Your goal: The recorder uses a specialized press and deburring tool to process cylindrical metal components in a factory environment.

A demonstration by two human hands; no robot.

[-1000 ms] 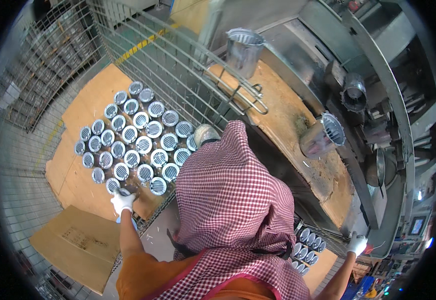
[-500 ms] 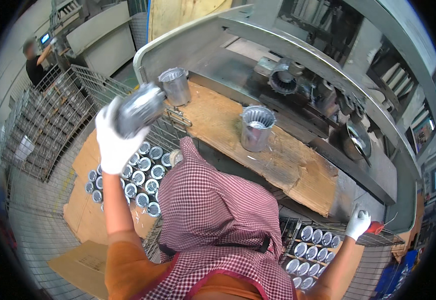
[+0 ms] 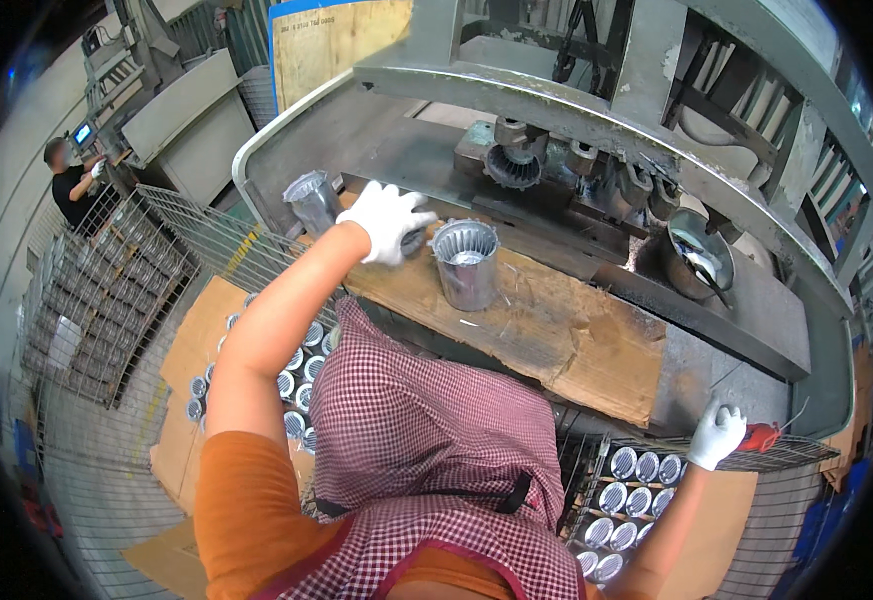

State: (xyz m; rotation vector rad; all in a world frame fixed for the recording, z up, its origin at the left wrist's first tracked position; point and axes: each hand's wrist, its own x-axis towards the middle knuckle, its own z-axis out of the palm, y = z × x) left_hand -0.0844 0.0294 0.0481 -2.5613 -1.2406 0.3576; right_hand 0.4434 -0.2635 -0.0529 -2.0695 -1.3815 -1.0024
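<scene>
Nearest, at six o'clock, the checked apron (image 3: 436, 400) and left arm hide many slatted parts (image 3: 303, 397) binned at eight. Between four and five, the right forearm overlaps round-ended parts (image 3: 624, 463). At four, the right hand (image 3: 718, 433) has its fingers curled together beside a red handle (image 3: 759, 437); whether it grips that, I cannot tell. Further out, at eleven, the left hand (image 3: 388, 222) spreads its fingers apart over a metal part (image 3: 413, 243), mostly hidden; contact is unclear. A ribbed cup (image 3: 465, 270) stands just beside, toward one o'clock. Far off, between nine and ten, a co-worker (image 3: 71, 190) shows too small for detail.
</scene>
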